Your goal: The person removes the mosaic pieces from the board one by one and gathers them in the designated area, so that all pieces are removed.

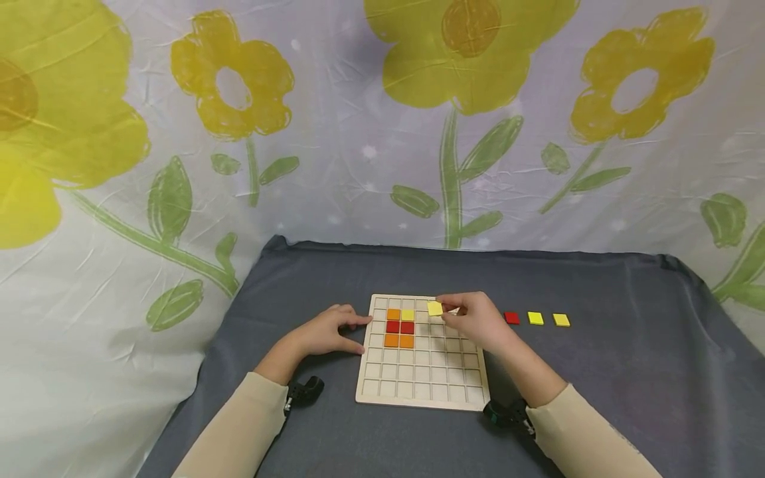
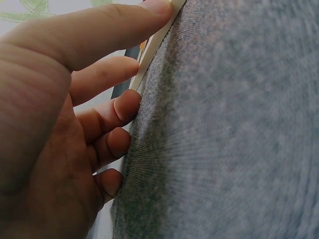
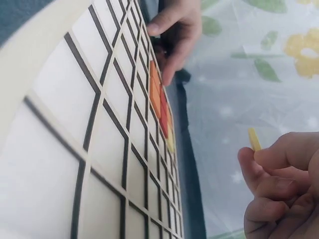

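A wooden grid board (image 1: 422, 390) lies on the dark cloth. In its upper left squares sit tiles in two columns: orange (image 1: 393, 313) and yellow (image 1: 408, 315) on top, a red pair (image 1: 400, 327) in the middle, an orange pair (image 1: 391, 340) below. My right hand (image 1: 476, 320) pinches a yellow square tile (image 1: 434, 308) between thumb and fingers, over the board's upper part. The right wrist view shows this tile edge-on, raised off the grid. At the board's left edge, my left hand (image 1: 325, 331) touches the rim with thumb and index finger, its other fingers loosely bent.
To the right of the board, a red tile (image 1: 511, 318) and two yellow tiles (image 1: 535, 318) lie in a row on the grey cloth (image 1: 609, 372). Behind the table hangs a pale curtain (image 1: 340, 179) printed with yellow flowers. Each wrist wears a black camera mount (image 1: 306, 392).
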The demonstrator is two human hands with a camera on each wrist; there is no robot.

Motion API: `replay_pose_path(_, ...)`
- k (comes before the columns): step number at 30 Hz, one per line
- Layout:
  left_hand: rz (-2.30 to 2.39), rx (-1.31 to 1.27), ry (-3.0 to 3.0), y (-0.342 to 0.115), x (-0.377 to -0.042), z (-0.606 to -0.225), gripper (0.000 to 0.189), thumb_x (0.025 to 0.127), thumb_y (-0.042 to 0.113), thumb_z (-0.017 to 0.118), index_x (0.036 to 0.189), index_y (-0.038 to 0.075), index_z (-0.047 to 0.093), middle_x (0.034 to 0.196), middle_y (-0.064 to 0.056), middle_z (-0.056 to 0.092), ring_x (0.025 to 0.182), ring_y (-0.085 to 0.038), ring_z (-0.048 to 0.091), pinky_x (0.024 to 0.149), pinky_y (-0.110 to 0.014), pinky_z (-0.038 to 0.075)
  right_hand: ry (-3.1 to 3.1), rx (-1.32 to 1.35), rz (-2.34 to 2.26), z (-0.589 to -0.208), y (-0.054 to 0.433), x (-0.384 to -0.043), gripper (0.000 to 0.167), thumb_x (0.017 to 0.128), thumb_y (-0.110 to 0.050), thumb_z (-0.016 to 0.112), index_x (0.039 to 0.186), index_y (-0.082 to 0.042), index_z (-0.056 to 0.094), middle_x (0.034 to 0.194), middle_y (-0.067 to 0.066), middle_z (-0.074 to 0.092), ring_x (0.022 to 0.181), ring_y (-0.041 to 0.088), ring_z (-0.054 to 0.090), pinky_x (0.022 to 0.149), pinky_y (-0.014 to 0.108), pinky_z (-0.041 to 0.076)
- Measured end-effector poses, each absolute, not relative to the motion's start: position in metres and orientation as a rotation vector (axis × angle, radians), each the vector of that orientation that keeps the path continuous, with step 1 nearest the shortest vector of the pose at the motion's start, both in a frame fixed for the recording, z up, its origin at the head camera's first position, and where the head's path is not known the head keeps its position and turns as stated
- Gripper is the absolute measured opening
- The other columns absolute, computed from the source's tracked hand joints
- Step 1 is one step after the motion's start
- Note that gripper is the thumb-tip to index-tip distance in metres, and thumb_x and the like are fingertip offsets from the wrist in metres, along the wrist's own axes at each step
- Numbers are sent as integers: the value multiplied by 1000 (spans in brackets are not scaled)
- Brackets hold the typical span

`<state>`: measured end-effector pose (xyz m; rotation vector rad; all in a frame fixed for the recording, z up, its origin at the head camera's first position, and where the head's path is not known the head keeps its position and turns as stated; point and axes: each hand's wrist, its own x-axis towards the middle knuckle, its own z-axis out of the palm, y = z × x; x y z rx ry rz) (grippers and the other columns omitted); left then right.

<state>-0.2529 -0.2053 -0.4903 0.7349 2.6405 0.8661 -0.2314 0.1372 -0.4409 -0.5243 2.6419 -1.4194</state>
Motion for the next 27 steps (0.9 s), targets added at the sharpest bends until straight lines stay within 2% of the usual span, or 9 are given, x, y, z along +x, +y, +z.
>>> replay_pose_path(9, 865, 736, 2647, -202, -253, -491, 71, 82, 36, 89, 145, 16, 62, 94, 3, 51, 90, -18, 42, 77, -37, 36, 2690, -542, -1376, -429, 162, -213, 37, 97, -2, 68, 134, 0, 68, 113, 16, 71, 53, 14, 35, 50, 28, 34)
replay_pose_path(19, 860, 735, 2647, -201, -254, -488, 71, 81, 35, 89, 144, 15, 62, 95, 2, 53, 91, -19, 43, 77, -38, 37, 2730, -468, -1349, -428, 188, -202, 37, 96, 0, 68, 133, 0, 68, 108, 15, 70, 61, 20, 43, 52, 28, 38)
replay_pose_path(22, 854, 750, 2647, -202, -255, -490, 71, 82, 37, 89, 144, 16, 62, 95, 3, 52, 90, -18, 43, 77, -37, 37, 2722, -459, -1362, -428, 197, -200, 38, 97, -2, 69, 135, 1, 66, 111, 16, 70, 65, 22, 50, 53, 28, 39)
replay_pose_path(24, 854, 759, 2647, -203, -255, -491, 71, 82, 37, 88, 144, 15, 62, 95, 3, 52, 90, -18, 42, 77, -38, 37, 2724, -452, -1353, -427, 203, -200, 38, 98, -4, 68, 136, 1, 66, 99, 17, 69, 64, 21, 49, 53, 28, 38)
replay_pose_path(27, 858, 759, 2644, -204, -255, -492, 71, 82, 38, 88, 145, 15, 62, 96, 4, 52, 91, -19, 42, 78, -38, 37, 2748, -462, -1341, -424, 213, -201, 38, 98, -5, 68, 135, 2, 65, 98, 15, 66, 63, 20, 46, 54, 28, 40)
